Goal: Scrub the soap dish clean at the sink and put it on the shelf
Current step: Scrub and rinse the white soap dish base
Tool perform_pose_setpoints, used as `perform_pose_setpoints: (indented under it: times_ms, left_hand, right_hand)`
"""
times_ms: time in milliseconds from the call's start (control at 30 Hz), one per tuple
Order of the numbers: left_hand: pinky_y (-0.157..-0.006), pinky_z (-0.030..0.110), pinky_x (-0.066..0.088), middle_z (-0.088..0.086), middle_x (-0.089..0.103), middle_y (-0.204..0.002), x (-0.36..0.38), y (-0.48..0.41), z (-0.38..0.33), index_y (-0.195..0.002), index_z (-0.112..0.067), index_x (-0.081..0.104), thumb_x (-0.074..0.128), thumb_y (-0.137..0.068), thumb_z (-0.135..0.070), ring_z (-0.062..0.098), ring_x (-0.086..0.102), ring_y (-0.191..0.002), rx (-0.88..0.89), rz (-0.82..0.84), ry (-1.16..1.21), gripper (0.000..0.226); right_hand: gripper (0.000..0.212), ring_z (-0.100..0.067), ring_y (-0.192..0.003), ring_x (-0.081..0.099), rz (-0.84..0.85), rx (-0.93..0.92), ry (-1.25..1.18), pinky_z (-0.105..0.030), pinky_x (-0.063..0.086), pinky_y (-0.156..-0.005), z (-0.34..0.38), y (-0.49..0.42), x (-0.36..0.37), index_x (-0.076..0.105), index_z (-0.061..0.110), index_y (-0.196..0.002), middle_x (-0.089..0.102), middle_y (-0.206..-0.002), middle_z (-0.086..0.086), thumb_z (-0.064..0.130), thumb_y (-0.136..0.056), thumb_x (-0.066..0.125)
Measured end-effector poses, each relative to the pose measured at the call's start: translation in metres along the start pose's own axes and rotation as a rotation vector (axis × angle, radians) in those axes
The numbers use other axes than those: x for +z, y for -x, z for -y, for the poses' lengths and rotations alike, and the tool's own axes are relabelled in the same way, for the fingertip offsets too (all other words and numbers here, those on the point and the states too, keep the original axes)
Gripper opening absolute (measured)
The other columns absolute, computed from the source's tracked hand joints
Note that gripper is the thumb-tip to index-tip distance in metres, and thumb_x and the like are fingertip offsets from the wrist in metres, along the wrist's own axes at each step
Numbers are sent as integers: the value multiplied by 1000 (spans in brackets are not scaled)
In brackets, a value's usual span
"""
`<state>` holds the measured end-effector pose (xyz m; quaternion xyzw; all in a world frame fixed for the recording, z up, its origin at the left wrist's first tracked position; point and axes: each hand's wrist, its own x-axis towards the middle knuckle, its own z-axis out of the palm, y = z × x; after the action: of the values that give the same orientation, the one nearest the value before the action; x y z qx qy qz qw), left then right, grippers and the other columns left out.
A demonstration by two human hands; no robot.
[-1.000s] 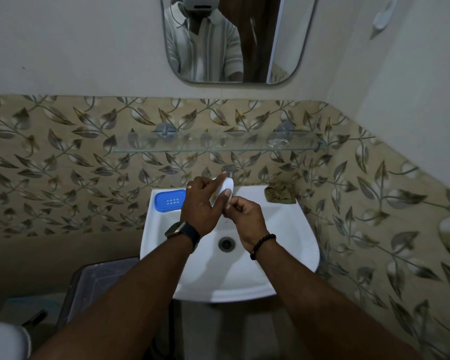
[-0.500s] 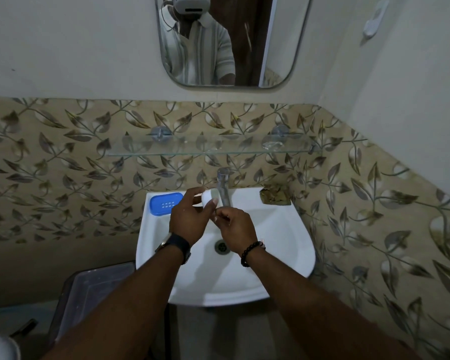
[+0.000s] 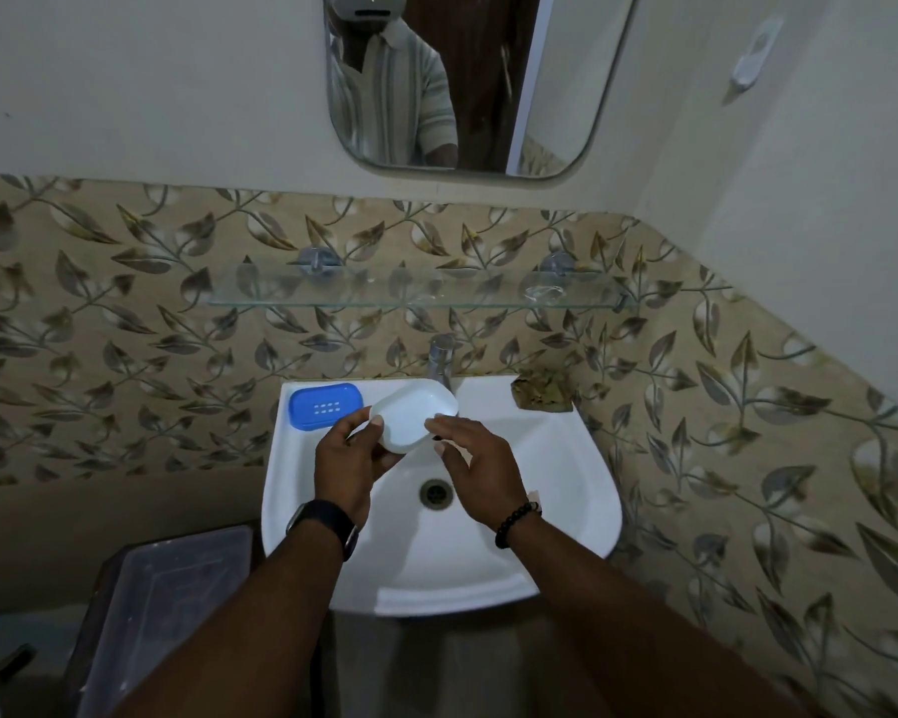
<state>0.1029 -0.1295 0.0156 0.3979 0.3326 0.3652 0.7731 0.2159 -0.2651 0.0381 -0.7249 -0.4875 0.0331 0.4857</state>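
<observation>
White plastic soap dish [image 3: 415, 416] held over the white sink [image 3: 581, 489], just below the tap [image 3: 440, 361], hollow side up; gripped from the left by the left hand [image 3: 351, 466], thumb on its rim; right hand [image 3: 475, 466] loosely spread, fingertips at the dish's right edge. Blue perforated insert [image 3: 324, 405] lying on the sink's back left ledge. Glass shelf [image 3: 416, 298] above, on leaf-patterned tiles
</observation>
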Motion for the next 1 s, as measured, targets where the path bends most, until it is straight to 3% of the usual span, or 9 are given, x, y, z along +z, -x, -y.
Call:
perform_pose_setpoints:
  times_ms: [200, 300, 367, 433, 533, 633, 733, 867, 1000]
  left_hand:
    - [-70, 32, 62, 1, 77, -100, 11, -10, 12, -112, -20, 68, 65, -95, -14, 17, 75, -83, -13, 2, 36, 18]
    - [-72, 33, 62, 1, 77, -102, 17, -17, 20, -116, -18, 69, 67, -94, -15, 19, 75, -88, -16, 4, 22, 22]
    - [-72, 33, 62, -1, 79, -101, 20, -21, 26, -115, -19, 71, 68, -92, -15, 19, 75, -88, -22, -10, 10, 23]
    - [-72, 34, 62, -2, 79, -101, 22, -26, 29, -110, -23, 75, 69, -91, -15, 18, 74, -88, -26, -22, 5, 21]
    - [-74, 35, 61, 1, 78, -108, 25, -35, 30, -109, -26, 76, 68, -91, -15, 23, 73, -94, -27, -36, -23, 22]
    - [-75, 37, 61, 4, 75, -116, 27, -44, 32, -114, -26, 75, 67, -93, -17, 26, 71, -101, -22, -51, -58, 24]
    - [-76, 38, 61, 3, 74, -119, 27, -47, 33, -117, -25, 73, 64, -95, -19, 26, 71, -103, -16, -44, -91, 25]
    - [-78, 41, 60, 3, 74, -117, 28, -44, 36, -120, -23, 72, 64, -95, -20, 27, 70, -104, -13, -31, -138, 27]
    - [-79, 42, 60, 6, 73, -118, 31, -45, 39, -121, -21, 71, 63, -95, -20, 28, 69, -104, -22, -27, -141, 28]
  right_hand:
    - [31, -13, -125, 58, -127, 197, -41, -30, 45, -110, -42, -35, -33, 67, 13, -127, 66, -131, 0, 8, -97, 61]
    - [38, -17, -135, 49, -100, 275, -32, -35, 40, -115, -72, -65, -53, 57, 13, -138, 56, -143, -2, 13, -100, 58]
    - [47, -15, -139, 42, -50, 301, -4, -28, 34, -115, -94, -84, -63, 46, 10, -147, 47, -152, -7, 13, -101, 55]
    - [55, -15, -143, 33, 14, 307, 89, -23, 26, -115, -120, -100, -71, 36, 9, -152, 36, -159, -10, 14, -101, 55]
    - [65, -29, -154, 16, 165, 325, 393, -44, 17, -124, -163, -120, -79, 23, 12, -157, 20, -166, -12, 32, -102, 52]
    - [71, -29, -155, 4, 318, 408, 681, -52, 7, -123, -196, -134, -79, 10, 30, -159, 5, -169, -2, 57, -99, 37]
    - [66, -28, -155, -4, 401, 474, 757, -56, -1, -122, -219, -142, -71, 8, 46, -155, -4, -169, 3, 66, -96, 28]
    - [59, -34, -154, 1, 584, 507, 818, -57, 1, -123, -237, -141, -54, 12, 38, -157, -2, -169, -2, 56, -102, 24]
    - [46, -35, -143, 32, 428, 384, 910, -52, 25, -118, -236, -133, -48, 36, 27, -150, 33, -159, -7, 28, -104, 35]
